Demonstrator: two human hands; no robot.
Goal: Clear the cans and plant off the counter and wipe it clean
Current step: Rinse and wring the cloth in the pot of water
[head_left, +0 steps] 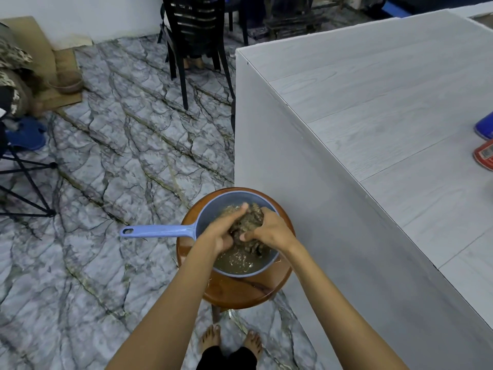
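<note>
A blue plastic dipper (160,232) with a long handle sits on a round brown stool (240,292) beside the grey counter (373,108). Murky water fills its bowl. Both hands squeeze a wet, dark, bunched cloth (249,227) above the water. My left hand (225,231) grips the cloth's left side and my right hand (269,231) wraps its right side. At the counter's right edge, a blue can (485,126) and a red can (484,156) are cut off by the frame. No plant is in view.
A black chair (194,36) stands on the marbled floor behind the counter's far corner. At the left are a folding stand's black legs (24,188), a blue slipper (26,134), a brown bowl on cardboard (66,82) and a person in camouflage clothing (12,84). My bare feet show below the stool.
</note>
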